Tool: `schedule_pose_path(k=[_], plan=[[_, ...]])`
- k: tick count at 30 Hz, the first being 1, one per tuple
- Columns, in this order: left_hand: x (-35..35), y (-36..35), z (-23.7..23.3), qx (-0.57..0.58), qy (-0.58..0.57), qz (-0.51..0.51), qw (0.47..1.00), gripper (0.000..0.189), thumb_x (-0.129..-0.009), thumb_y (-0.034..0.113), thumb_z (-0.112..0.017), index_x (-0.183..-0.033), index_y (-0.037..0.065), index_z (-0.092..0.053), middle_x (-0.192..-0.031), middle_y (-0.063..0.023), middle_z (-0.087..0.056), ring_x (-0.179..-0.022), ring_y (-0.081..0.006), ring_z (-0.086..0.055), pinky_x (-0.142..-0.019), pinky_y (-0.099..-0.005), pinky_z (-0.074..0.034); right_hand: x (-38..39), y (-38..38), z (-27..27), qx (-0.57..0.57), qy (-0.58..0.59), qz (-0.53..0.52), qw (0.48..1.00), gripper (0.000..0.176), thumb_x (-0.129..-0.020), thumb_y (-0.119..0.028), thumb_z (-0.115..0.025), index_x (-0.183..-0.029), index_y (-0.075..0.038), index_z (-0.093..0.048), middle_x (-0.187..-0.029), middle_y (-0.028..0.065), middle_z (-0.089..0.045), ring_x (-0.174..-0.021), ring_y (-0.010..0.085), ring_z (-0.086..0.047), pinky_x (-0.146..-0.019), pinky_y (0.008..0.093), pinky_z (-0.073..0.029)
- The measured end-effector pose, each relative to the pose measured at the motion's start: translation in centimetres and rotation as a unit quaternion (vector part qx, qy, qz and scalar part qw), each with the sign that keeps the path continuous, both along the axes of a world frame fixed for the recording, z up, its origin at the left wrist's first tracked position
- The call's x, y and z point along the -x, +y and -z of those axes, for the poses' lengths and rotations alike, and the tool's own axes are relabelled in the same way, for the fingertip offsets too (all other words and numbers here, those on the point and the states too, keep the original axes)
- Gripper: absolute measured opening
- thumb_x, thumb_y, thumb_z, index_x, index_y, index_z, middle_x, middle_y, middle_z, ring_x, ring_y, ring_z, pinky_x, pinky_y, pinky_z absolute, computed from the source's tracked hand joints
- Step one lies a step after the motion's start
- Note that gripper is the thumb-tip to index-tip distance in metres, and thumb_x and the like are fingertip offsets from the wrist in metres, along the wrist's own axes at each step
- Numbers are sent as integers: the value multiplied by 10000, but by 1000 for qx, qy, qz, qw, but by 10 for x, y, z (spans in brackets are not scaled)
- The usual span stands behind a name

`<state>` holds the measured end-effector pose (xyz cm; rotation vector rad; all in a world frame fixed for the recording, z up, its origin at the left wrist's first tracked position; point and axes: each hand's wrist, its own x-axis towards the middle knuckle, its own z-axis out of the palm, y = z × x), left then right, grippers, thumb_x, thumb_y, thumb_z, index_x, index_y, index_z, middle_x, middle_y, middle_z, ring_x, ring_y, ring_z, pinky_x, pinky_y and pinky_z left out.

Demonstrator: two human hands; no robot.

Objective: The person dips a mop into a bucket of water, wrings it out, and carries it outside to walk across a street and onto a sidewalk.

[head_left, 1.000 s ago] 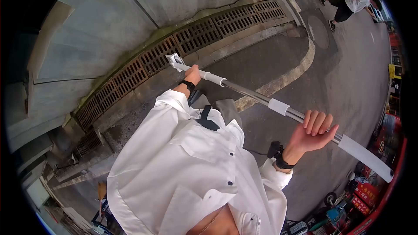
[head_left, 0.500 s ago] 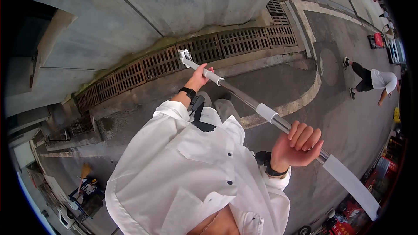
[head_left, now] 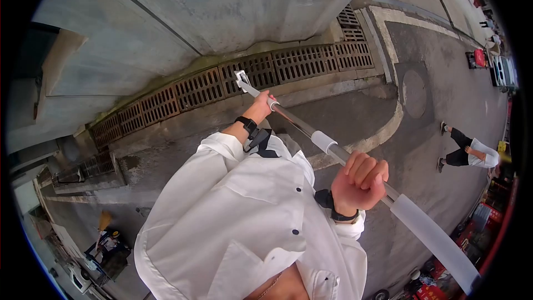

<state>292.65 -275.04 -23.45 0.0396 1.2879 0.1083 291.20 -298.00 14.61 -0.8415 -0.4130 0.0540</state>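
A long metal pole (head_left: 294, 119) with pale plastic sleeves runs diagonally across the head view. My left hand (head_left: 262, 104) is closed around its upper part, right beside a pale ring. Just beyond that hand, a white bracket-like fitting (head_left: 241, 79) forms the pole's far end, seen over the drain grates. My right hand (head_left: 361, 182) is wrapped around the lower part, palm side toward me. It sits between a short pale sleeve (head_left: 323, 141) and a long pale sleeve (head_left: 430, 236), which reaches toward the lower right. Black bands circle both wrists.
Iron drain grates (head_left: 250, 72) run along the foot of a grey wall (head_left: 222, 8). A person (head_left: 469, 150) in a white top walks on the pavement at the right. Red equipment (head_left: 427, 289) lines the lower right edge, and a loaded cart (head_left: 108, 250) stands lower left.
My left hand has slid slightly down the pole toward the ring. My right hand and the pole's lower part have shifted left in view. The walking person appears lower.
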Motion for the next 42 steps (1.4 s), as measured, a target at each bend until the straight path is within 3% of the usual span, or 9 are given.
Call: schedule_pose_path(k=[12, 14, 15, 17, 25, 31, 34, 42], plan=[[-27, 29, 30, -2, -1, 21, 1000, 162, -942, 199, -518, -997, 74, -431, -720, -64, -476, -567, -192, -468, -512, -373, -450, -20, -3, -39, 25, -23, 48, 998, 335, -852, -190, -479, -555, -135, -334, -404, -30, -324, -342, 89, -251, -367, 242, -254], [-22, 47, 69, -50, 6, 42, 998, 169, -944, 205, -517, -990, 66, -434, -715, -71, -482, -568, -205, -473, -518, -376, -452, -19, -16, -62, -6, -43, 70, 997, 375, -875, -201, -453, -529, -150, -317, -378, -46, -310, -316, 66, -240, -335, 211, -228], [-17, 63, 113, -21, 2, 42, 999, 137, -947, 196, -509, -943, 90, -423, -671, -44, -452, -517, -176, -448, -473, -355, -447, -20, -21, -69, -2, -45, 73, 996, 375, -875, -201, -453, -529, -150, -317, -378, -46, -310, -316, 66, -240, -335, 211, -228], [-15, 60, 69, -40, 19, 36, 998, 159, -943, 187, -516, -984, 58, -433, -715, -82, -488, -573, -223, -481, -520, -403, -447, -19, -27, -76, 5, -31, 117, 993, 390, -898, -190, -422, -527, -153, -309, -379, -49, -303, -311, 57, -236, -335, 208, -234], [-22, 80, 85, -47, -8, 31, 998, 198, -941, 185, -514, -1034, 48, -406, -758, -87, -479, -572, -226, -469, -522, -409, -446, -17, -34, -89, -32, -52, 105, 993, 409, -929, -203, -399, -532, -161, -312, -377, -41, -292, -304, 58, -234, -366, 214, -259], [-34, 80, 75, -38, -2, -2, 999, 165, -922, 176, -555, -977, 60, -452, -726, -82, -485, -571, -218, -476, -509, -394, -447, -19, -28, -88, -54, -69, 117, 989, 397, -933, -195, -391, -546, -160, -311, -391, -43, -278, -309, 64, -217, -381, 208, -255], [-38, 74, 73, -23, -1, 10, 1000, 168, -916, 166, -566, -985, 63, -452, -730, -83, -491, -569, -215, -480, -508, -391, -447, -20, -21, -80, -14, -49, 142, 989, 394, -935, -183, -383, -550, -160, -303, -397, -42, -267, -313, 66, -208, -381, 210, -251], [-23, 82, 74, -49, 13, 32, 998, 174, -920, 171, -561, -991, 54, -453, -733, -81, -489, -577, -217, -483, -522, -392, -460, -20, -42, -103, -52, -54, 134, 988, 399, -936, -149, -390, -553, -161, -280, -408, -48, -243, -335, 69, -176, -382, 222, -236]])
